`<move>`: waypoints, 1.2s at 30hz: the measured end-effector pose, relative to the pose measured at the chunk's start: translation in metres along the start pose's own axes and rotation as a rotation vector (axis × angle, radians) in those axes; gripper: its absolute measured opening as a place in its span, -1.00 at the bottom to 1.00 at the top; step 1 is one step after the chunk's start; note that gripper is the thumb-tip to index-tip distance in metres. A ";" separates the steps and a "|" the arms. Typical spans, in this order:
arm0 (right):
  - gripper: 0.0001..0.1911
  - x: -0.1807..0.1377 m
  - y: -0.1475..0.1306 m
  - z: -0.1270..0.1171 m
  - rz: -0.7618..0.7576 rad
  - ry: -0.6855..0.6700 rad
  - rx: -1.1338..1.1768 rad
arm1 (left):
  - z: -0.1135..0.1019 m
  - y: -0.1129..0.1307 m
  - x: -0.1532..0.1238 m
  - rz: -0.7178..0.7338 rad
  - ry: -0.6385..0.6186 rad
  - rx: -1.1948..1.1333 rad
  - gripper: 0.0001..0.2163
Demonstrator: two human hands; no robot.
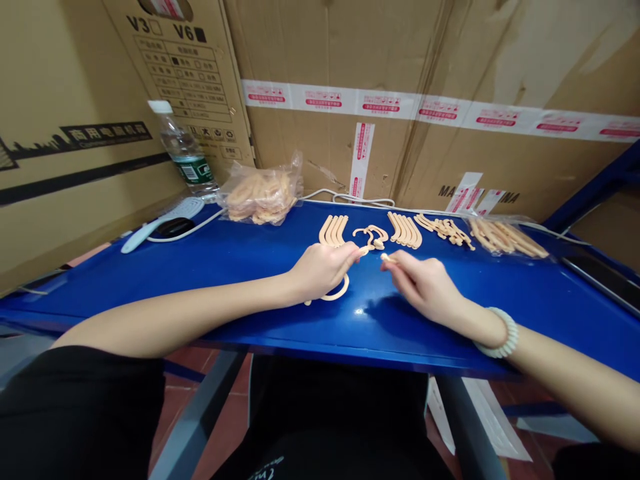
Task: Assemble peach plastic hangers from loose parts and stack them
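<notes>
My left hand (323, 270) is closed around a curved peach plastic piece (336, 295) that loops out below the fist onto the blue table (225, 267). My right hand (423, 283) pinches a small peach plastic part (386, 257) at its fingertips, close to the left hand's fingers. Just beyond the hands lie a row of curved peach strips (334, 230), a few hooked pieces (371, 235) and another row of strips (405, 230).
More peach pieces (447, 230) and a clear bag of them (507, 237) lie at the right. A filled plastic bag (261, 193), a water bottle (184, 152), a pale blue brush-like tool (160, 223) and a white cable (350, 198) sit at the back. Cardboard boxes (400, 67) wall the table.
</notes>
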State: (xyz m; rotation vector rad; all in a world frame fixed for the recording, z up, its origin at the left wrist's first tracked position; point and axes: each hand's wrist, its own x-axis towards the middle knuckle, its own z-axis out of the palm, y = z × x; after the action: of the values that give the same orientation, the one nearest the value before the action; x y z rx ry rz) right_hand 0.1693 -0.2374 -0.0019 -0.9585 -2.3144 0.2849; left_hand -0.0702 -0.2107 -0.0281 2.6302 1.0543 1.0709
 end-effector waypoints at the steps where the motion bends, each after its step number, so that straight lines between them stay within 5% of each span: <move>1: -0.60 0.004 0.003 -0.005 0.034 0.021 0.064 | -0.001 0.001 0.000 -0.037 0.006 -0.079 -0.61; 7: -0.61 0.028 0.057 -0.057 0.280 0.346 0.357 | 0.007 0.006 0.002 -0.512 -0.111 -0.800 -0.60; 12: -0.70 0.028 0.119 -0.097 0.174 0.543 -0.067 | 0.011 0.003 0.004 -0.694 -0.005 -1.174 -0.69; 19: -0.73 0.019 0.184 -0.095 0.049 0.263 -0.424 | 0.008 0.006 0.005 -0.765 0.083 -1.179 -0.71; 24: -0.72 0.016 0.211 -0.091 0.145 0.097 -0.510 | 0.010 0.005 0.004 -0.755 0.093 -1.159 -0.68; 28: -0.64 0.018 0.192 -0.086 0.094 0.117 -0.550 | 0.011 0.006 0.004 -0.773 0.174 -1.163 -0.71; 32: -0.71 0.024 0.116 -0.057 -0.191 0.244 -0.390 | 0.012 0.008 0.005 -0.724 0.178 -1.159 -0.74; 36: -0.70 0.020 0.035 -0.015 -0.572 -0.004 -0.264 | 0.015 0.005 0.003 -0.686 0.201 -1.145 -0.72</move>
State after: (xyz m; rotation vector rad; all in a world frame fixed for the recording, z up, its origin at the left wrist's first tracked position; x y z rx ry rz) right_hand 0.1873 -0.1987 0.0050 -0.3710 -2.5514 -0.2586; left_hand -0.0559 -0.2099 -0.0359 1.1758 0.8513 1.2202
